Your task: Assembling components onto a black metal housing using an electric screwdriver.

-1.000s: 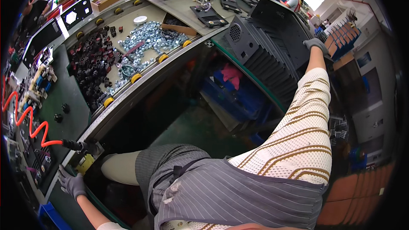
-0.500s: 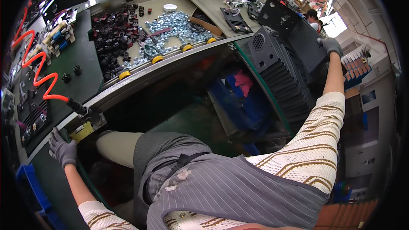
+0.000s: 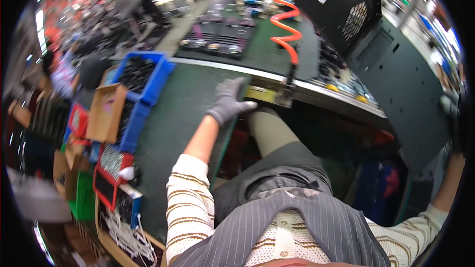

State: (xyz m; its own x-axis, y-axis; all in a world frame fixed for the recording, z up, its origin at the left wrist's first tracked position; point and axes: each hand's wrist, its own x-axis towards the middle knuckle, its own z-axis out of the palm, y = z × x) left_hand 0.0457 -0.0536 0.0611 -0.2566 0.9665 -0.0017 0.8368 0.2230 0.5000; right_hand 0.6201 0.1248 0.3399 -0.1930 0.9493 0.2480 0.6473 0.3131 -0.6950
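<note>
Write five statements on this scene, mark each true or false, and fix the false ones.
1. The left hand wears a grey fabric glove. True.
2. The right hand is beside the left one. False: it is well apart, at the right edge of a large dark metal panel.
3. A coiled orange-red hose hangs right of the blue plastic bin with black parts. True.
4. The left hand is inside that bin. False: it is at the edge of the dark green flat work surface.
5. An open brown cardboard box stands left of the hose. True.
</note>
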